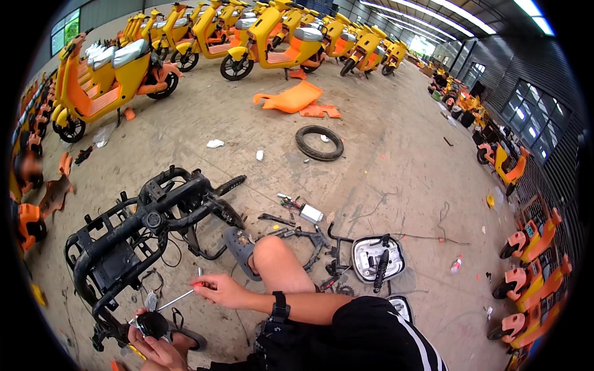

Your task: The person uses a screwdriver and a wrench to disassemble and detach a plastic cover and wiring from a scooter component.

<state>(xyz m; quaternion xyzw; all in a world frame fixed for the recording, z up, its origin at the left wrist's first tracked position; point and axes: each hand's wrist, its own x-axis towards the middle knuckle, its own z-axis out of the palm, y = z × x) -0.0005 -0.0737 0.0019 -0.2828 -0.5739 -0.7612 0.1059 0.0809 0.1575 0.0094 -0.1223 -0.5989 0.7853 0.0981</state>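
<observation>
My right hand point(224, 292) is closed round the red-marked grip of a T-handle wrench point(176, 300). Its long metal shaft slants down to the left, and its tip reaches a round black part point(152, 324). My left hand point(154, 349) is wrapped about that part from below. A small grey metal piece point(150, 301) shows just above it. Close on the left stands a bare black scooter frame point(145, 226), and the held part is beside its lower end. I cannot tell whether the part is fixed to the frame.
Right of my knee lie a silver controller box point(311, 214), black brackets point(317, 242) and a white-lined shell point(365, 247) with a shock absorber point(382, 271) on it. Farther off are a tire point(319, 143) and orange panels point(291, 99). Yellow scooters point(281, 46) line the back.
</observation>
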